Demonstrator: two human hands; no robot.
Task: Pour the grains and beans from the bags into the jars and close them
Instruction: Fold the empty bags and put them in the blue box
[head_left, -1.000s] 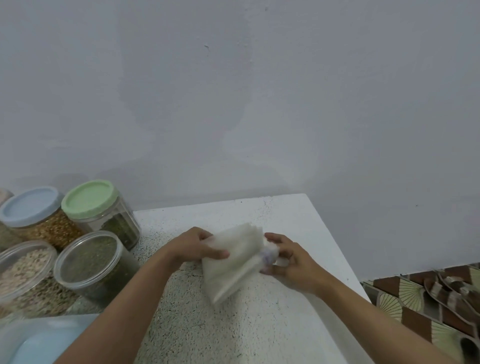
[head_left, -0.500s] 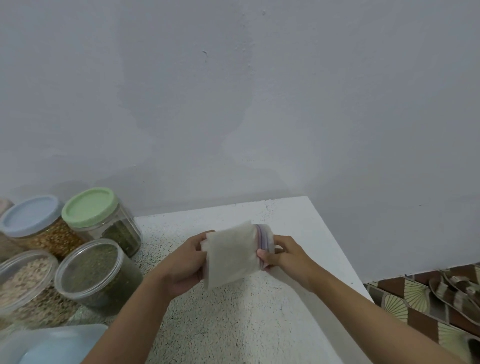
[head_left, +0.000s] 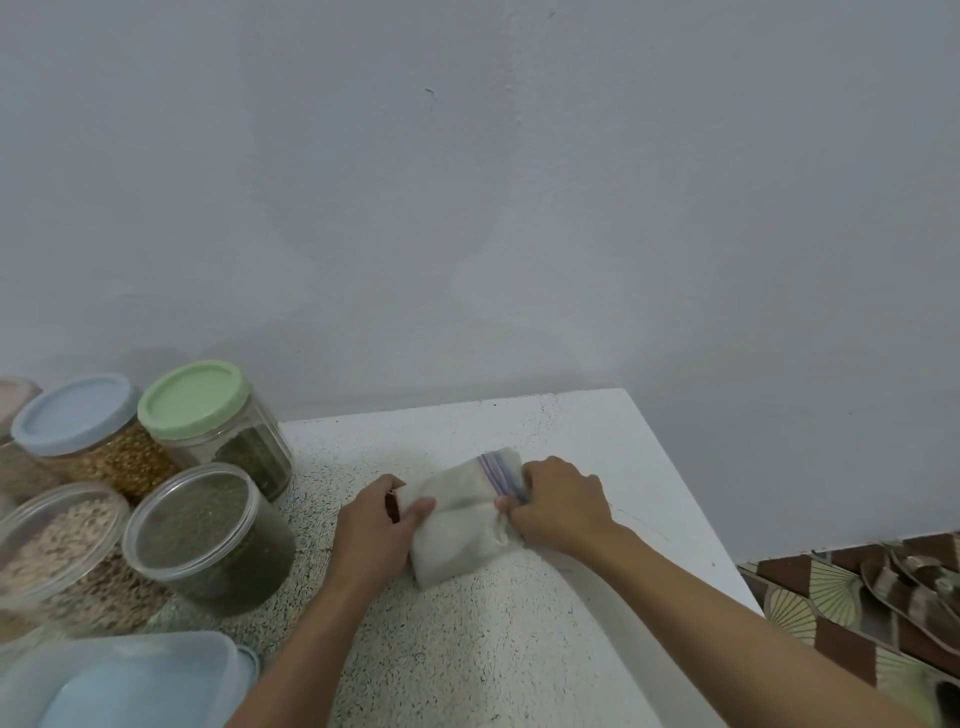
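Note:
A folded, empty-looking white zip bag (head_left: 462, 525) with a purple seal strip lies on the speckled white table (head_left: 519, 649). My left hand (head_left: 374, 530) grips its left edge, thumb on top. My right hand (head_left: 561, 506) pinches the sealed right end. Left of the hands stand several clear jars: one with a green lid (head_left: 195, 400) holding dark green grains, one with a blue lid (head_left: 75, 415) holding brown grains, a lidless jar of green beans (head_left: 208, 540) and a lidless jar of pale grains (head_left: 57, 556).
A translucent box with a pale blue lid (head_left: 130, 686) sits at the near left. The table's right edge drops to a patterned brown floor with sandals (head_left: 914, 597). A grey wall stands behind the table.
The bag was held up off the table between both hands; now it is folded over and pressed down flat on the table, with both hands lower.

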